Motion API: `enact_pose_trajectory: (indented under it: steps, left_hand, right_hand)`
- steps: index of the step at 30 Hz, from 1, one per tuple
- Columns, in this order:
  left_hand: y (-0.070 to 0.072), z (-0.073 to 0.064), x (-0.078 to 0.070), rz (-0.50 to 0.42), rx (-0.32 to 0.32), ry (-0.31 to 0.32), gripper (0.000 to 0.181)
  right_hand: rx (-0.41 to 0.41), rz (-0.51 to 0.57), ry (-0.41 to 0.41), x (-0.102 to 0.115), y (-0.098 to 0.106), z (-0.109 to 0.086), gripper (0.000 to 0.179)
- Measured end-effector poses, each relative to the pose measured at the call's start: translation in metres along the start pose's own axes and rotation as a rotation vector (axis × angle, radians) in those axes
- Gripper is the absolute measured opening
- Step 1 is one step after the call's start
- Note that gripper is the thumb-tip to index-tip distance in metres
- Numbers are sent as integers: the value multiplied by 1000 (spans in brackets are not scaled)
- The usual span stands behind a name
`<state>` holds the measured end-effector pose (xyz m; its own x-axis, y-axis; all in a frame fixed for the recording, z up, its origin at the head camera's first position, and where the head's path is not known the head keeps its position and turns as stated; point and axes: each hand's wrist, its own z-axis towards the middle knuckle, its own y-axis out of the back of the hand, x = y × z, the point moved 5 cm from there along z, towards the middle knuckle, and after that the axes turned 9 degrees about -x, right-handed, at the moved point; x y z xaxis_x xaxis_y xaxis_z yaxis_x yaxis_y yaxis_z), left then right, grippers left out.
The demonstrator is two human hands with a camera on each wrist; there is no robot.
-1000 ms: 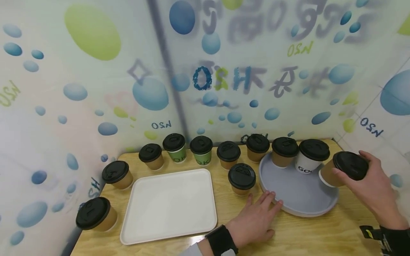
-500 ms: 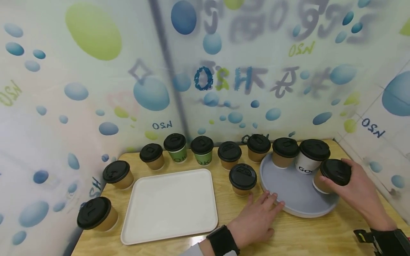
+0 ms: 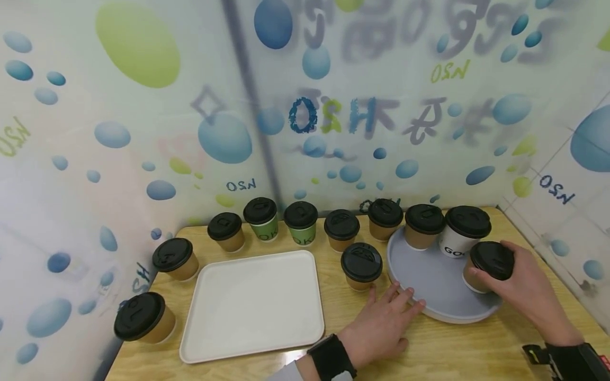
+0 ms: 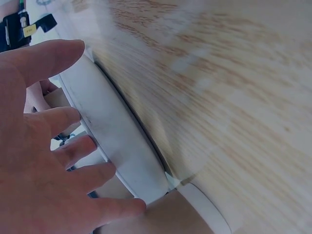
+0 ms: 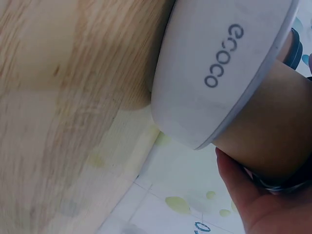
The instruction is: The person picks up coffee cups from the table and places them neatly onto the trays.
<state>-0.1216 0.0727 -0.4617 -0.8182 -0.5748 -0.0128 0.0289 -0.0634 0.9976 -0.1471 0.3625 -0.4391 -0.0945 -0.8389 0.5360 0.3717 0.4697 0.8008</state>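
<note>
My right hand (image 3: 529, 288) grips a brown paper coffee cup (image 3: 493, 260) with a black lid, fingers and thumb round its upper part. The cup stands upright, or nearly so, inside the right side of a round grey turntable-like tray (image 3: 429, 280); whether its base touches the tray floor I cannot tell. In the right wrist view, the brown cup wall (image 5: 273, 117) rises behind the tray's pale side. With fingers spread and fairly straight, my left hand (image 3: 386, 325) touches the tray's front left rim. Also on the tray are a white cup (image 3: 455, 244) and another brown cup (image 3: 419, 239).
A white rectangular tray (image 3: 252, 307) lies on the wooden table to the left. Lidded brown cups and two green cups (image 3: 264, 230) stand along its left and back. One brown cup (image 3: 360, 264) is just beyond my left fingertips. A patterned curtain (image 3: 333, 79) hangs behind.
My right hand has carried the brown cup left and down, from over the round tray's right edge to inside its rim. The cup has become more upright. My left hand stays put.
</note>
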Motion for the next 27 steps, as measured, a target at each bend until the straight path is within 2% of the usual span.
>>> enact_pose_trajectory:
  steps: [6, 13, 17, 20, 23, 27]
  left_hand:
    - [1, -1, 0, 10, -5, 4, 81]
    - [1, -1, 1, 8, -6, 10, 82]
    - [2, -1, 1, 17, -21, 5, 82]
    - [2, 1, 0, 28, -31, 0, 82]
    - [1, 1, -1, 22, -18, 0, 83]
    - [-1, 0, -5, -11, 10, -6, 84]
  right_hand:
    - [-10, 5, 7, 5, -1, 0, 115]
    - [-31, 67, 22, 4, 3, -1, 115]
    - [-113, 112, 53, 4, 16, -3, 95]
    - [-204, 127, 70, 6, 27, -6, 80]
    - [-275, 130, 73, 7, 35, -9, 73]
    - [-320, 138, 78, 9, 40, -12, 69]
